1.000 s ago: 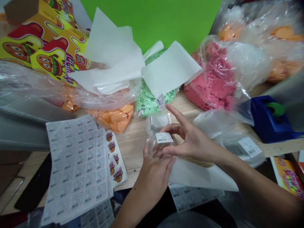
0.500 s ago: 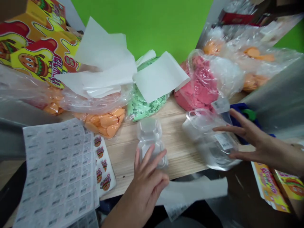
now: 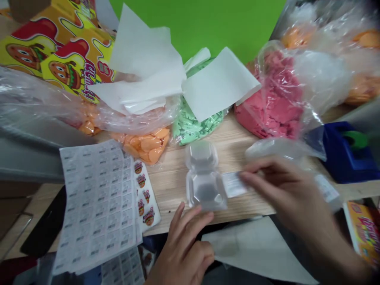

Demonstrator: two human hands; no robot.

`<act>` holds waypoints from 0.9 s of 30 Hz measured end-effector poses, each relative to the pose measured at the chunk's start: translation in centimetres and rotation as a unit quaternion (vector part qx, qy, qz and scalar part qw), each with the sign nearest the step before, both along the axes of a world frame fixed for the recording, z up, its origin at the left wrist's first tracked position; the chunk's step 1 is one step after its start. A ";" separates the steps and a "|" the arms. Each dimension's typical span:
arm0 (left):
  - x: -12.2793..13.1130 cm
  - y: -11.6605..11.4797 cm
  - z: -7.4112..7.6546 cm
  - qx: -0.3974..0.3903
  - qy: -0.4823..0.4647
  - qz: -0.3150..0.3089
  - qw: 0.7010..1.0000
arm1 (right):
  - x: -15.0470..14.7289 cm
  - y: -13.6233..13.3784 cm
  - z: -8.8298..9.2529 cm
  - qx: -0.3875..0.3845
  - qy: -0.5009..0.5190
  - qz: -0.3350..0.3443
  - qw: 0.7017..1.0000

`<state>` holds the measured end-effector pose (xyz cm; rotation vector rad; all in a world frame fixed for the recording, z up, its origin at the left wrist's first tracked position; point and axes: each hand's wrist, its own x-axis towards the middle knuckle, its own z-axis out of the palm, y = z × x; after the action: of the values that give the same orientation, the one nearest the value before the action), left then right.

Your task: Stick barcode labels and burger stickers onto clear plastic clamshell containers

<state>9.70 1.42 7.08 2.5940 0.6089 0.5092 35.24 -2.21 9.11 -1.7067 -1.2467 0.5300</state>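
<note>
here we go, the right hand point(image 3: 285, 190) pinching a small white label point(image 3: 234, 184), fingers point(image 3: 255, 176) closed narrow on it, a touch blurred, the label just beside a clear plastic box point(image 3: 204, 178) lying opened out on the wooden surface point(image 3: 169, 198). the left hand point(image 3: 184, 253) sits low by the box's near edge, fingers point(image 3: 192, 215) loosely spread, holding nothing; can't tell if they're touching. behind them, bags of green pieces point(image 3: 196, 126), pink sand point(image 3: 273, 103) and orange discs point(image 3: 145, 144). a barcode label sheet point(image 3: 97, 206) and burger stickers point(image 3: 145, 194) lie left, a blue tape dispenser point(image 3: 347, 154) right.
</note>
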 end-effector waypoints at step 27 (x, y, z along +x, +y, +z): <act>-0.4 -0.5 -4.7 0.051 0.021 0.036 0.998 | -5.4 3.1 -4.3 0.020 -0.188 0.052 0.981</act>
<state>9.31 0.88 2.35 2.6930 0.7098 0.5229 29.84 0.93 4.78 -1.7663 -1.6090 0.2449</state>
